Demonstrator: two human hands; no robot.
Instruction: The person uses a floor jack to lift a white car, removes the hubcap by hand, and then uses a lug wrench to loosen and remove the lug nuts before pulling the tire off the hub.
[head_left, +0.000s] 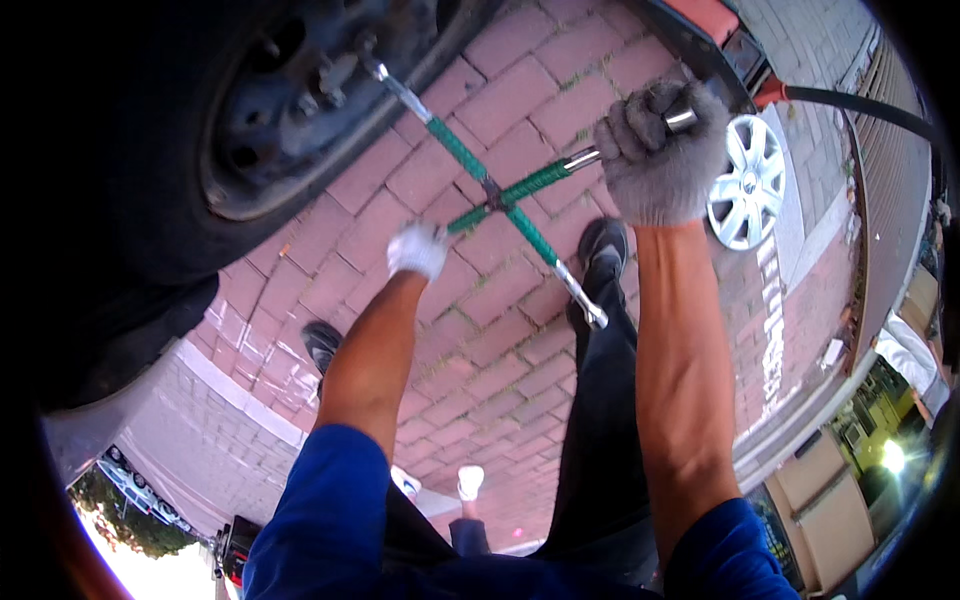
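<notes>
A four-way lug wrench (458,152) with green-wrapped arms and chrome ends reaches to the dark steel wheel (330,130). Its far socket is at a lug nut near the hub; how deeply it sits I cannot tell. In a grey glove, my right hand (665,160) is closed round the right arm, whose chrome tip pokes out past the fingers. My left hand (416,250), white-gloved, is closed at the end of the opposite arm. The fourth arm points toward my right leg, its socket free.
A silver hubcap (748,183) lies on the red paving bricks (470,345) right of my right hand. A black tyre (150,190) surrounds the wheel. At top right is a red and black piece with a black hose (860,103). Another person's white shoe (470,482) shows behind my legs.
</notes>
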